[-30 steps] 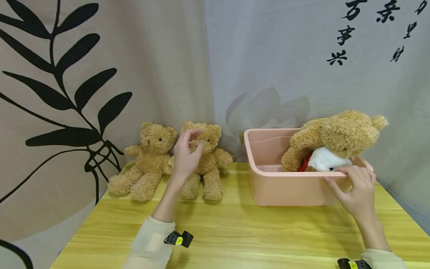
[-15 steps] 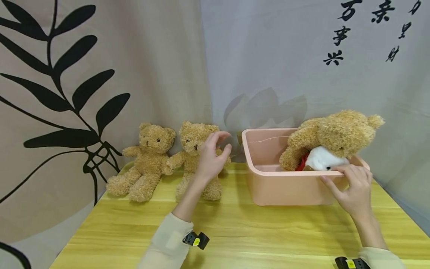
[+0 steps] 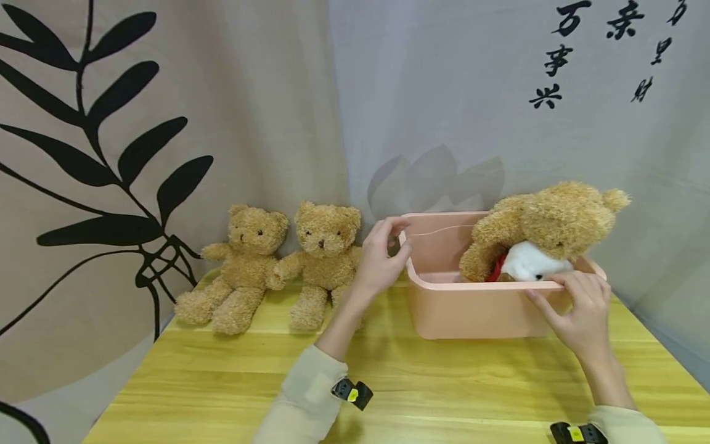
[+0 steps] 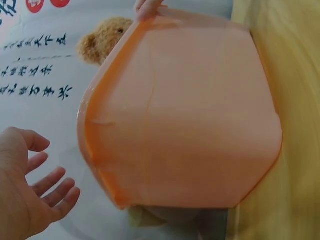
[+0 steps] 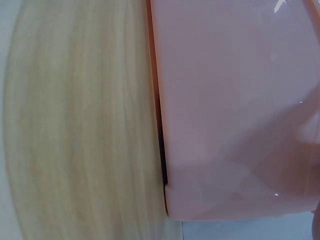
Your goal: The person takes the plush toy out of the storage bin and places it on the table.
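A pink plastic storage bin (image 3: 471, 313) stands on the right side of the table. My right hand (image 3: 579, 314) grips its front rim near the right corner, fingers over the edge and thumb along the outer wall. My left hand (image 3: 381, 256) is at the bin's left end; the left wrist view shows that hand (image 4: 30, 190) with spread, relaxed fingers, apart from the bin (image 4: 190, 115). Inside the bin a tan teddy bear (image 3: 566, 216) leans to the right, its head above the rim. A white plush toy (image 3: 532, 262) with something red beside it lies under the bear.
Two more tan teddy bears, one at the far left (image 3: 249, 265) and one beside it (image 3: 322, 246), sit against the cloth backdrop (image 3: 266, 92). The wooden table (image 3: 222, 382) runs along in front of them.
My left hand has moved right, from in front of the second bear to the bin's left end. My right hand stays on the front rim, and the bin and toys stand as before.
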`<state>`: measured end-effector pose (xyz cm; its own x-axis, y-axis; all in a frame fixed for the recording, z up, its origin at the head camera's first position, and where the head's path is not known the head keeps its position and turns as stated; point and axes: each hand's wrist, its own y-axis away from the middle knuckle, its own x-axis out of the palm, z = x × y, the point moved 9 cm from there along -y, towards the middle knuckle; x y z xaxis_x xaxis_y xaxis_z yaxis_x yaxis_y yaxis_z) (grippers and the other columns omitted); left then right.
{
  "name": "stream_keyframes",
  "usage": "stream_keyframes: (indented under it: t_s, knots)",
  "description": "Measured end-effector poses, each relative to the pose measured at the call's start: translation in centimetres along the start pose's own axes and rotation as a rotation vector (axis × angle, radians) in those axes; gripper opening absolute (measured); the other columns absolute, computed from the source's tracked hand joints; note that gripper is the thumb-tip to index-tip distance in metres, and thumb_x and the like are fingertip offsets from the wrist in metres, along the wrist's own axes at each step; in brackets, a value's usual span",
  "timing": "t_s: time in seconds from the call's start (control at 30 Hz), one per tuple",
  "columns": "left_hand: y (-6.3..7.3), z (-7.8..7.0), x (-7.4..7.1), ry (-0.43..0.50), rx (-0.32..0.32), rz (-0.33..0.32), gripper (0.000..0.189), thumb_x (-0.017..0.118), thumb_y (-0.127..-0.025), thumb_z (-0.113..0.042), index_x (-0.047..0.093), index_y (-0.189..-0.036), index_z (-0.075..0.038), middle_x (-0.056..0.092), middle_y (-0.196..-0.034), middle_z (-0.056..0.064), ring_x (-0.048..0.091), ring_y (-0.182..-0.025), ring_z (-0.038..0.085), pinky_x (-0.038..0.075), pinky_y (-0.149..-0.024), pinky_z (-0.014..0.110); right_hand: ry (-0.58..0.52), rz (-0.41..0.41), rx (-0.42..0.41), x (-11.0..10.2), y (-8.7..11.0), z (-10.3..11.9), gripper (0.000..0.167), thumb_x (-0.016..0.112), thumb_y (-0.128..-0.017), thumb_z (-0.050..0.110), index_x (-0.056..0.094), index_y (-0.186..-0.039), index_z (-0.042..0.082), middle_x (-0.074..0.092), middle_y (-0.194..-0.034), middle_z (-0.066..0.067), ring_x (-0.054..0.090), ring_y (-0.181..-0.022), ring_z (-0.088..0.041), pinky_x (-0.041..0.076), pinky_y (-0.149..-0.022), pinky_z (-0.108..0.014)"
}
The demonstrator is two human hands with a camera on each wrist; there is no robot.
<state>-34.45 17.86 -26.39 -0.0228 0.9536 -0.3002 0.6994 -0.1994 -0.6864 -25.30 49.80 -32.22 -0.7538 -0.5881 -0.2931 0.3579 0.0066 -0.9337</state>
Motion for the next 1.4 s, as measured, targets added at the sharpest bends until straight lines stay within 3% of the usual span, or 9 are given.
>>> stream_keyframes:
  t_s: [0.27, 0.37, 0.6, 0.83, 1.4]
  knots:
    - [-1.0, -0.8, 3.0, -0.007, 0.041, 0.063, 0.034, 0.068, -0.089, -0.002, 0.062, -0.122, 0.000, 0.061, -0.116, 0.016, 0.057, -0.104, 0.028, 0.052, -0.088, 0.032, -0.001, 0.002, 0.008, 0.1, 0.2, -0.1, 0.078, 0.061, -0.086, 0.073, 0.068, -0.088, -0.004, 0.064, -0.083, -0.019, 0.049, -0.085, -0.035, 0.022, -0.105, -0.036]
    - [-1.4, -1.0, 4.2, -0.027, 0.045, 0.094, 0.035, 0.069, -0.089, -0.004, 0.061, -0.123, 0.001, 0.060, -0.117, 0.017, 0.056, -0.108, 0.029, 0.050, -0.091, 0.031, 0.002, 0.004, 0.008, 0.1, 0.2, -0.1, 0.078, 0.061, -0.086, 0.073, 0.069, -0.088, -0.004, 0.064, -0.083, -0.018, 0.049, -0.086, -0.035, 0.021, -0.104, -0.034]
    - [-2.5, -2.1, 6.9, -0.054, 0.066, 0.160, 0.038, 0.069, -0.092, -0.009, 0.059, -0.128, -0.004, 0.061, -0.120, 0.009, 0.057, -0.111, 0.024, 0.046, -0.093, 0.020, 0.005, -0.005, 0.001, -0.1, 0.1, -0.2, 0.078, 0.061, -0.086, 0.072, 0.069, -0.088, -0.005, 0.065, -0.083, -0.019, 0.048, -0.083, -0.034, 0.021, -0.103, -0.033]
    - [-3.4, -3.5, 9.2, -0.075, 0.096, 0.218, 0.036, 0.067, -0.094, -0.013, 0.059, -0.128, -0.006, 0.060, -0.119, 0.007, 0.056, -0.110, 0.018, 0.043, -0.092, 0.018, 0.004, -0.015, -0.006, -0.2, 0.1, -0.2, 0.078, 0.062, -0.086, 0.072, 0.069, -0.088, -0.005, 0.065, -0.082, -0.019, 0.048, -0.082, -0.034, 0.021, -0.101, -0.033]
    - [-5.9, -5.5, 14.2, -0.151, 0.038, 0.381, 0.048, 0.061, -0.102, -0.030, 0.050, -0.146, -0.016, 0.055, -0.137, 0.004, 0.054, -0.121, 0.014, 0.043, -0.095, 0.016, 0.001, -0.013, -0.021, 0.1, 0.0, 0.0, 0.077, 0.061, -0.087, 0.071, 0.069, -0.087, -0.005, 0.065, -0.082, -0.018, 0.050, -0.083, -0.036, 0.022, -0.103, -0.034]
